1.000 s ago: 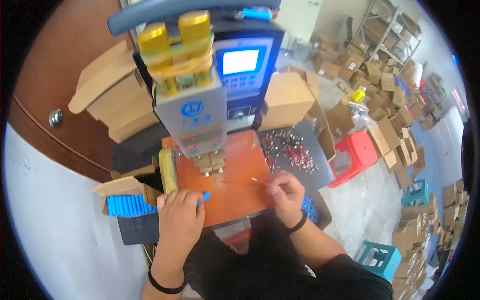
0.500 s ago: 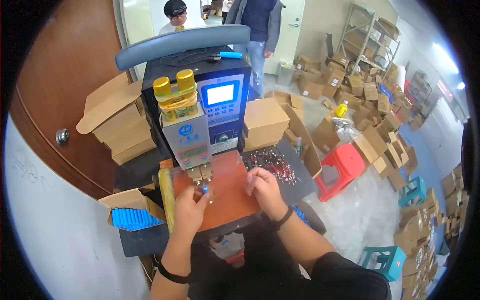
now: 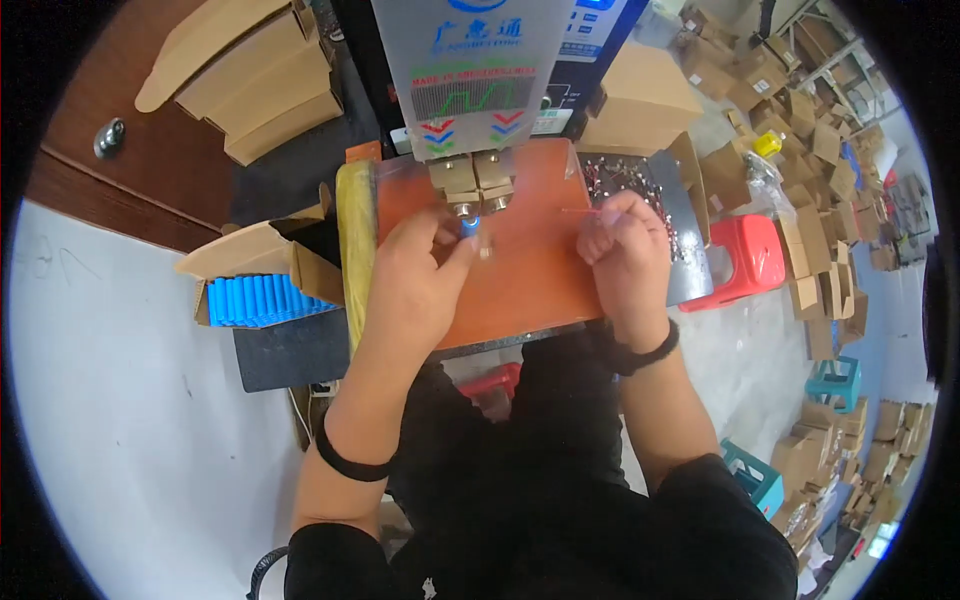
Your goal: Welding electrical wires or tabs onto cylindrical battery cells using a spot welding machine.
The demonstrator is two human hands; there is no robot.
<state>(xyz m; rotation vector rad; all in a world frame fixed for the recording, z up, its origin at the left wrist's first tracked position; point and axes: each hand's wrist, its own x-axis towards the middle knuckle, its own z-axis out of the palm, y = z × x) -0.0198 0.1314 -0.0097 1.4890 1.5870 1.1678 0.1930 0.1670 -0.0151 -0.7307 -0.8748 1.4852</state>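
Observation:
Between the thumb and fingers of my left hand (image 3: pixel 415 270), a blue cylindrical battery cell (image 3: pixel 469 227) is pinched, its end showing right below the metal electrode tips (image 3: pixel 480 200) of a spot welder (image 3: pixel 465 105). Whether the cell touches the tips I cannot tell. My right hand (image 3: pixel 632 250) is closed to the right of it, over the orange mat (image 3: pixel 530 270). A thin red wire (image 3: pixel 578 210) sticks out leftward from its fingers. Most of the cell is hidden by my left fingers.
An open cardboard box of blue cells (image 3: pixel 265 300) stands left of a yellow wrapped strip (image 3: pixel 357 250). Short red and black wires (image 3: pixel 650 185) lie in a pile at the right. Beyond are a cardboard box (image 3: pixel 645 95), a red stool (image 3: pixel 745 262) and many cartons.
The view has tilted down and moved closer to the welder. My left hand with the battery cell is now nearer the electrode tips. The red wire at my right hand shows more clearly.

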